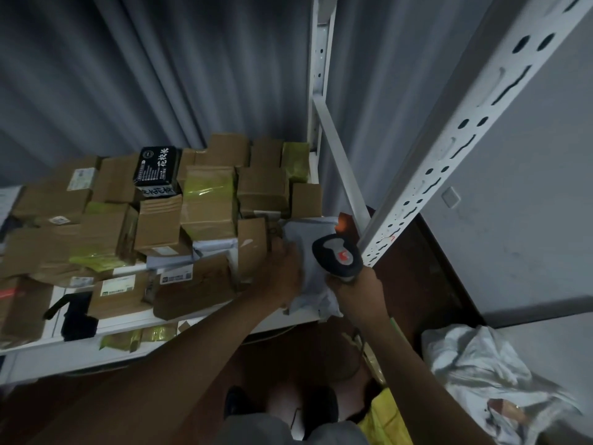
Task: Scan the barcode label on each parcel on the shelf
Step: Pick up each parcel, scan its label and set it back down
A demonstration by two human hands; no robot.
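Right hand (356,285) grips scanner (337,253) | left hand (282,271) fingers clamp grey parcel (308,252)

Black box (158,170) reads "花椒米"; other labels illegible.

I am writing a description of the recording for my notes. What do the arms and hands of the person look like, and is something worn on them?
Both forearms are bare up to the frame edge; no sleeves are visible. The left hand and the right hand wear no gloves. I see no watch, bracelet or ring on the visible parts, though the picture is dim and somewhat blurred.
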